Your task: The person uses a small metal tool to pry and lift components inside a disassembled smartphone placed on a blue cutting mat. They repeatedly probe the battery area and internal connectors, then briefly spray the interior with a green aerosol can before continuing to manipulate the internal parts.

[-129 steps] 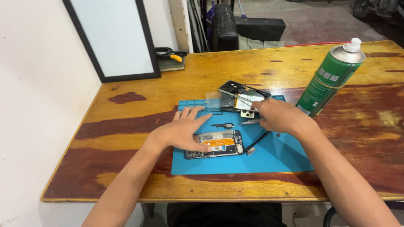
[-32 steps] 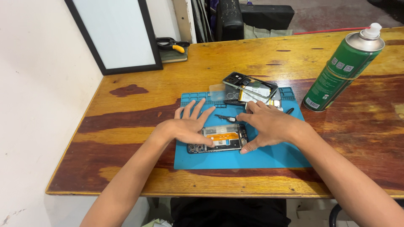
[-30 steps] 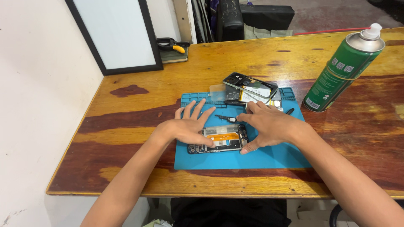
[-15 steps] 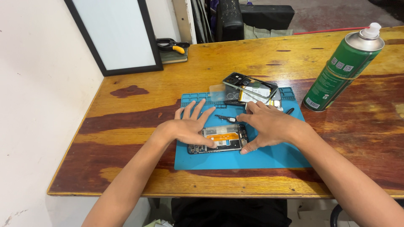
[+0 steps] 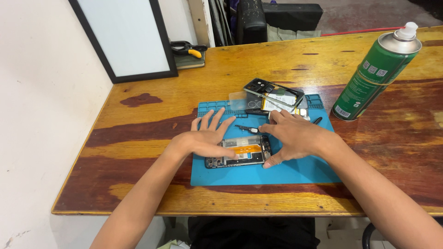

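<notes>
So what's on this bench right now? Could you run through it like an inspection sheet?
Surface: wooden table with dark stains, blue work mat on it.
Job's things: opened phone lying flat on the mat, insides showing; phone frame at the mat's far edge; small dark part between them.
Clutter: green spray can upright to the right; pliers at the back.
Hands: left hand rests on the phone's left end, fingers spread; right hand at its right end.
Cables: nothing seen.
Surroundings: white wall, black-framed panel leaning on it.

Blue mat [image 5: 295, 173]; green spray can [image 5: 374, 76]; orange strip in opened phone [image 5: 242, 151].
</notes>
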